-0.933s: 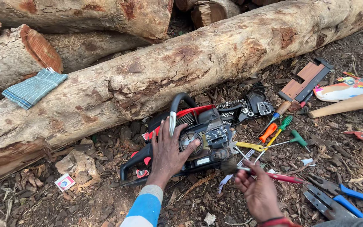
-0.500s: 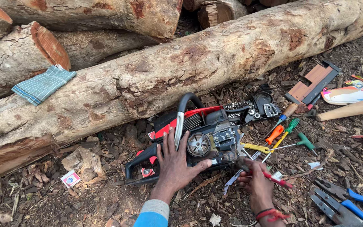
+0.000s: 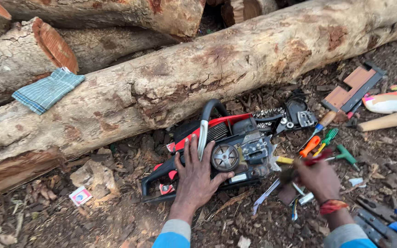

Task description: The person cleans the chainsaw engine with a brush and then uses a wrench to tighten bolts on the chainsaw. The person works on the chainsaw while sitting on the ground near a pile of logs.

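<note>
One red-and-black chainsaw body (image 3: 221, 151) lies on the bark-strewn ground, with two bare hands on or beside it, the left hand (image 3: 198, 177) and the right hand (image 3: 318, 177). Four rough brown logs are in view, the long pale log (image 3: 198, 82) nearest, and one folded blue checked cloth (image 3: 47, 89) rests on them. Among the tools are one orange-handled screwdriver (image 3: 309, 146), two green-handled T-shaped keys (image 3: 345, 155), one pale wooden handle (image 3: 389, 120), and one small red-and-white box (image 3: 80, 195).
</note>
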Demonstrator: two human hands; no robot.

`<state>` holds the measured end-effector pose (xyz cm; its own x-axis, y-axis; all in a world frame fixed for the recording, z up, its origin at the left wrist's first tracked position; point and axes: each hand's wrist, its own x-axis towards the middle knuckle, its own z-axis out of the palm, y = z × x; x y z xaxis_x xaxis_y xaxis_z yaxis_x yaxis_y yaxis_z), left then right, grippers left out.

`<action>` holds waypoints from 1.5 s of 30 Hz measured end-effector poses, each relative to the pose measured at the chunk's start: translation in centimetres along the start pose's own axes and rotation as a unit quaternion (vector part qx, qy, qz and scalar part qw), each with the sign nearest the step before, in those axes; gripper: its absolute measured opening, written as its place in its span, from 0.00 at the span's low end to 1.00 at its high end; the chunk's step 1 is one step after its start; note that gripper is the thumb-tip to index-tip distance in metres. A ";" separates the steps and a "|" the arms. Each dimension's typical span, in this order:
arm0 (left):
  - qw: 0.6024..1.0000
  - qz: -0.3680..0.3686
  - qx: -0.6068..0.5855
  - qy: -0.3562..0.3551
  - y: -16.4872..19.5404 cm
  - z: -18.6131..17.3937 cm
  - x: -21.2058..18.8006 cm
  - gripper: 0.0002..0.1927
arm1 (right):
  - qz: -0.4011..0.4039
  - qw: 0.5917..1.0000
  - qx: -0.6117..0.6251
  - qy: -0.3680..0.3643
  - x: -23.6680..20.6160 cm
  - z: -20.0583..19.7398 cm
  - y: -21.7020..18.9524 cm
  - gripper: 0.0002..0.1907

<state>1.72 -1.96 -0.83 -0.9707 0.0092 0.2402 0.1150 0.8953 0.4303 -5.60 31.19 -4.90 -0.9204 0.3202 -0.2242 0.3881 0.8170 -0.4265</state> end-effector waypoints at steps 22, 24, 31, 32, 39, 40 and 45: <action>0.999 0.024 -0.030 0.033 0.1 -0.3 -0.5 0.45 | -0.226 0.838 0.477 0.142 -15.7 -0.9 -8.3 0.15; 0.998 0.019 -0.048 0.023 0.2 -0.6 -0.9 0.45 | -0.325 0.874 0.321 0.167 -16.8 -0.6 -9.1 0.13; 0.996 -0.022 -0.083 -0.038 1.0 -2.4 -0.9 0.45 | -0.358 0.924 -0.051 -0.124 -18.8 1.4 -10.0 0.13; 0.994 -0.043 -0.086 -0.049 1.2 -2.5 -1.1 0.45 | -0.385 0.912 -0.028 -0.138 -18.0 0.8 -9.5 0.12; 0.988 -0.042 -0.146 -0.030 3.5 -2.5 -0.6 0.50 | -0.110 0.964 -0.030 -0.240 -4.6 -9.7 -1.1 0.24; 0.988 -0.033 -0.151 -0.022 3.7 -2.3 -0.5 0.48 | -0.098 0.958 -0.115 -0.243 -2.4 -10.9 0.4 0.30; 0.988 -0.016 -0.150 0.012 3.8 -1.5 0.2 0.42 | -0.164 0.946 -0.279 0.003 4.8 -11.8 6.4 0.37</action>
<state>2.31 0.83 2.15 -0.9699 -0.0303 0.2418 0.1461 0.7220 0.6763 -8.09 43.63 1.67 -0.9880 0.0065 -0.1542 -0.0022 0.9984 0.0564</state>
